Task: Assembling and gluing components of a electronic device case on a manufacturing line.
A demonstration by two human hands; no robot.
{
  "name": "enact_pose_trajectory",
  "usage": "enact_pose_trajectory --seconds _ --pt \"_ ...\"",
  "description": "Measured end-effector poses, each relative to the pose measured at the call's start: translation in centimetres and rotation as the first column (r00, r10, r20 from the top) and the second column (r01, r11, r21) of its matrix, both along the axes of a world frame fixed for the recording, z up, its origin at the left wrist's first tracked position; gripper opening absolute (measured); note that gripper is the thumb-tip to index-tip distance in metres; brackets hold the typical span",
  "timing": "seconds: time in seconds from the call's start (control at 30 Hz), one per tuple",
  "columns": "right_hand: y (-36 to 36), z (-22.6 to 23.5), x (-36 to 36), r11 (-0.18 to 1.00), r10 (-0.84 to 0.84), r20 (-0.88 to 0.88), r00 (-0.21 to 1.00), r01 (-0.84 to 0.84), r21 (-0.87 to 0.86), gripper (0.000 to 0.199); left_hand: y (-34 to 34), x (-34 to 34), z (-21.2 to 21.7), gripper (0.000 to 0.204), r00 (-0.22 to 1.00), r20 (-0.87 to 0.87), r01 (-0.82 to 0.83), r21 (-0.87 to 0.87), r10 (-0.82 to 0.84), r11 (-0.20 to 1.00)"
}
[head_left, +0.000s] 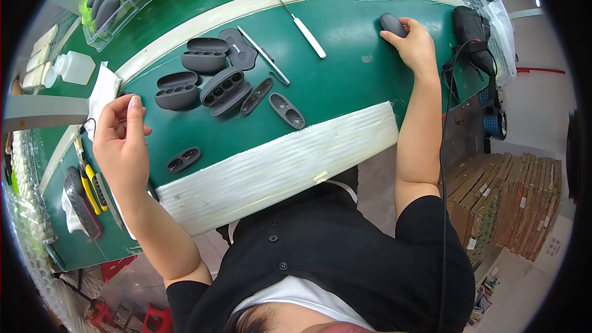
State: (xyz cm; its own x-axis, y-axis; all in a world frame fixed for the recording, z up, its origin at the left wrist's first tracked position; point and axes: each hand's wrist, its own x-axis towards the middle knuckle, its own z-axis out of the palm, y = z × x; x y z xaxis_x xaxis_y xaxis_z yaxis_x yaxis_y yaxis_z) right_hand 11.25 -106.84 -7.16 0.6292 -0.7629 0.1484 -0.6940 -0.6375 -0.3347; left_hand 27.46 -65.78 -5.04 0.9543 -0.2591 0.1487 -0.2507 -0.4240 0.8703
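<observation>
At the right of the green table, my right hand [417,48] is closed around a rounded dark grey case [392,24], its lid apparently shut. My left hand [121,132] is raised over the table's left part, fingers curled with the thumb against them; what they hold, if anything, is hidden. To its right stand several open grey earbud cases [179,91] with round wells inside. Beside these lie slim oval inserts with two hollows, one insert [287,111] to the right and another insert [184,160] nearer me. A flat dark grey plate [238,49] rests behind the cases.
A thin pen-like tool [264,55] and a white-handled pick [309,37] lie mid-table. Yellow-handled pliers [90,186] are at left, a white bottle [76,68] behind. A clear tray [98,40] holds more cases. A black bag [473,34] sits at right; a pale strip [277,166] edges the front.
</observation>
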Motion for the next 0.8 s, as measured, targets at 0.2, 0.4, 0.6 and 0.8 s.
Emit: enact_pose_trajectory --seconds 0.2,0.4,0.6,0.8 --pt "0.5 -0.5 1.2 0.997 0.027 0.096 0.995 -0.020 -0.079 0.054 -0.4 -0.4 1.3 0.016 1.000 0.001 -0.007 -0.038 0.007 0.999" --pt "-0.7 -1.0 0.2 0.998 0.034 -0.057 0.998 -0.037 -0.053 0.068 6.3 2.9 3.0 0.019 0.885 0.127 -0.422 -0.184 0.447 0.888" --pt "4.9 3.7 2.7 0.974 0.185 0.166 0.968 -0.159 -0.159 0.060 4.9 3.5 0.0 0.040 0.927 0.335 -0.303 0.399 0.170 0.865" --pt "14.8 6.6 7.2 0.791 0.604 0.361 0.710 -0.590 -0.162 0.032 3.9 3.2 -2.2 0.040 0.953 0.302 -0.217 0.650 0.015 0.728"
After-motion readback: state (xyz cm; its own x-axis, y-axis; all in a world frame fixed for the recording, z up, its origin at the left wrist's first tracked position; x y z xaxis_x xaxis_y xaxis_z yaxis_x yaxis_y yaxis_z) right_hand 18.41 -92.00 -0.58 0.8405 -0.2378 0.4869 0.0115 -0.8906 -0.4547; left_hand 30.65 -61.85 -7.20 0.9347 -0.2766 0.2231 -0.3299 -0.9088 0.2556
